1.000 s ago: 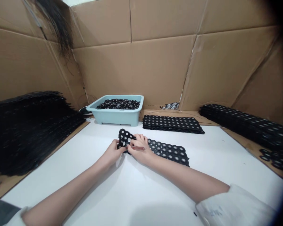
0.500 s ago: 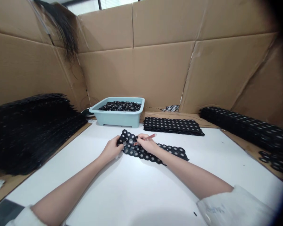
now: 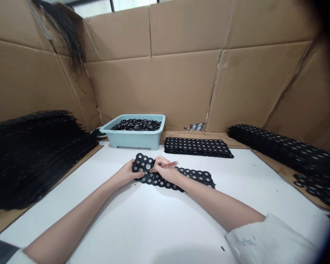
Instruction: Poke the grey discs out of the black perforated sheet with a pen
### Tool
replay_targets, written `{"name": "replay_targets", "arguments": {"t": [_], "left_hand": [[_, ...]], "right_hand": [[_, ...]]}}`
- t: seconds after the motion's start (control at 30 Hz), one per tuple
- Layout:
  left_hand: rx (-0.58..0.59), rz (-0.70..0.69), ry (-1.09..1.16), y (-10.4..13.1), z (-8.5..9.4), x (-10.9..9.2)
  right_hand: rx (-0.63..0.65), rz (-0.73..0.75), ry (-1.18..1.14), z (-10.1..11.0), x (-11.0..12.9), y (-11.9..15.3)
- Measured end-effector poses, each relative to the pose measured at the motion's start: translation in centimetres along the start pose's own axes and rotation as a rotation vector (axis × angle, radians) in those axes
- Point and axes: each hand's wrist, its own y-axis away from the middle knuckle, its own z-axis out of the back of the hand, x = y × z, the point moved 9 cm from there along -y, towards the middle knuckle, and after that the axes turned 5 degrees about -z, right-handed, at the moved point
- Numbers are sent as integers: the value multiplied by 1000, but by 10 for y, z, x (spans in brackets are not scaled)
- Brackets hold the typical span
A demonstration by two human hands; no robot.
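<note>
A black sheet of joined rings with pale round centres [image 3: 160,179] lies on the white tabletop, its left end lifted a little. My left hand [image 3: 128,172] grips that left end, thumb on top and fingers behind or beneath. My right hand [image 3: 166,170] is closed around a slim, reddish pen-like tool [image 3: 171,165]. The tool's tip points down and left at the sheet, close to my left thumb; I cannot tell whether it touches. My right hand and forearm hide part of the sheet's middle.
A light blue basin [image 3: 134,139] full of black round pieces stands at the back. Stacked black ring sheets [image 3: 198,146] lie right of it. A tall pile of black sheets [image 3: 35,157] fills the left; more sheets [image 3: 280,150] and loose ring pieces [image 3: 315,187] lie right. Cardboard walls [image 3: 181,84] surround the table.
The whole view has shifted slightly, so everything sits a little further left. My left thumb now reaches further over the sheet. Both hands keep their hold.
</note>
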Motion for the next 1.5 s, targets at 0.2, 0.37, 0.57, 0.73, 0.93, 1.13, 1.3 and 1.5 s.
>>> {"name": "replay_targets", "arguments": {"t": [0.2, 0.37, 0.57, 0.73, 0.93, 1.13, 1.3, 1.5], "left_hand": [[141, 47, -48, 3, -11, 2], [109, 47, -61, 4, -12, 2], [120, 51, -69, 6, -16, -2], [99, 67, -61, 7, -14, 0], [54, 105, -76, 6, -11, 7], [16, 104, -53, 8, -11, 2], [26, 121, -15, 9, -11, 3], [47, 143, 31, 8, -12, 5]], "right_hand": [[40, 50, -34, -4, 2, -1], [22, 61, -3, -5, 4, 0], [43, 63, -54, -5, 10, 3], [76, 56, -97, -3, 8, 2], [110, 47, -79, -6, 4, 1], [91, 22, -66, -7, 8, 4], [114, 42, -77, -4, 8, 3], [129, 33, -87, -3, 2, 0]]}}
